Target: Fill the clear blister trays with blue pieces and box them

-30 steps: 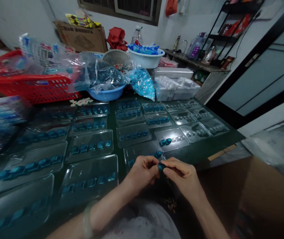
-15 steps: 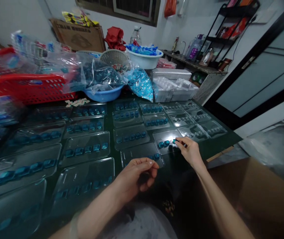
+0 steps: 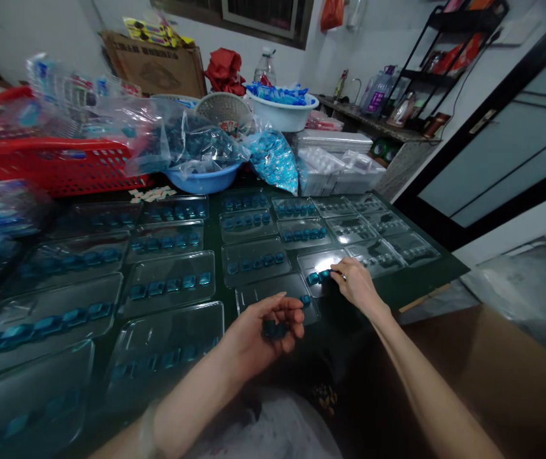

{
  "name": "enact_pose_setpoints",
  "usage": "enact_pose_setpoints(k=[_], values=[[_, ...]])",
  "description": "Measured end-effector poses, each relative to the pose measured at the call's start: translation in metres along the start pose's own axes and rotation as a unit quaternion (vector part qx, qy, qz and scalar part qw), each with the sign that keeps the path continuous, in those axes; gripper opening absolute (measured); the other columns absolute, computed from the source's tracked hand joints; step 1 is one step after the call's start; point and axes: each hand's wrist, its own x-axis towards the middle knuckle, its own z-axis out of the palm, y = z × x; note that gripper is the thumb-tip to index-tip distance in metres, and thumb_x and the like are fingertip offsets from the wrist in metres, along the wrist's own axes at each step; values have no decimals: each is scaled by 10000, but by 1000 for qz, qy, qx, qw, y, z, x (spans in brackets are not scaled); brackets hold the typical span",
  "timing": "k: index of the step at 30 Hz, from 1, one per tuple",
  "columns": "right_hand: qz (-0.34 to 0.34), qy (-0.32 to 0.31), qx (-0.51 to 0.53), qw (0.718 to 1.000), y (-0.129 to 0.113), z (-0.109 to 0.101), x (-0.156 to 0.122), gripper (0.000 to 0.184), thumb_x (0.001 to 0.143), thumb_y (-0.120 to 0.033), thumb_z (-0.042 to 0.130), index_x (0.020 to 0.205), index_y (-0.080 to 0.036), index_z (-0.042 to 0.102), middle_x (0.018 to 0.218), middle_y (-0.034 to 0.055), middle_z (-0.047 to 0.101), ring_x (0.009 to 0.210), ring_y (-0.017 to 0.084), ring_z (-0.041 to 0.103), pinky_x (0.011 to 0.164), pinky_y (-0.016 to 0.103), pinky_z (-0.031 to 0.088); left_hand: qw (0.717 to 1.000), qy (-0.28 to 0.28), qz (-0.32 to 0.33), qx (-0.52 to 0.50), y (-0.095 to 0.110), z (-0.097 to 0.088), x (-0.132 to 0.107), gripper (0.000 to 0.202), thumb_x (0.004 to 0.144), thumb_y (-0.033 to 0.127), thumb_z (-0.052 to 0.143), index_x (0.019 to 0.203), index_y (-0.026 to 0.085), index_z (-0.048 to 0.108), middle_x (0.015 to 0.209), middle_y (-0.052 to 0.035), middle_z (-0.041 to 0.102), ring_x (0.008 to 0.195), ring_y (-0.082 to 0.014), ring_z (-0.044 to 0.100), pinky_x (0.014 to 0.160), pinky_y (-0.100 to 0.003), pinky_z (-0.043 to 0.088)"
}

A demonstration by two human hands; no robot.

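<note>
1. Right hand (image 3: 359, 287), fingertips closed together, works at the clear tray's (image 3: 307, 260) row; whether it grips anything is hidden. Best seat each block squarely, pressing lightly.
2. Left hand (image 3: 251, 335) loosely cups dark blue-green pieces (image 3: 275, 328).
3. The tray's 2 visible blocks (image 3: 312, 278) look glossy, squarish.

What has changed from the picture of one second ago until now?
The left hand let go of the glossy teal block both hands held; it cups at least one dark teal piece. The right hand moved forward and right to a clear plastic rectangular tray. The perforated red plastic basket stayed put.
</note>
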Motion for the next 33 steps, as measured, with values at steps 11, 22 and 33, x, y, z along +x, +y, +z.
enact_pose_setpoints(k=[11,22,33], values=[[22,77,0,997,-32,-30,-15,382,763,-250,490,1130,-146,484,806,84,565,774,220,502,715,369,404,995,19,35,-94,-1,-4,-8,307,762,323,484,822,38,582,819,-138,567,780,-239,574,624,-305,452],[-85,1,196,977,-144,-55,-53,167,771,-182,490,911,-207,577,838,47,573,821,208,475,744,374,375,989,-7,24,-146,-5,2,-2,320,799,311,417,748,45,589,747,-106,573,668,-146,546,623,-250,445],[75,-10,430,900,-117,-56,-54,99,742,-271,541,754,-181,579,687,-6,566,649,122,516,614,241,407,989,-16,119,92,-19,-3,-8,135,719,180,564,806,79,590,688,-71,588,600,-127,546,470,-205,406]])
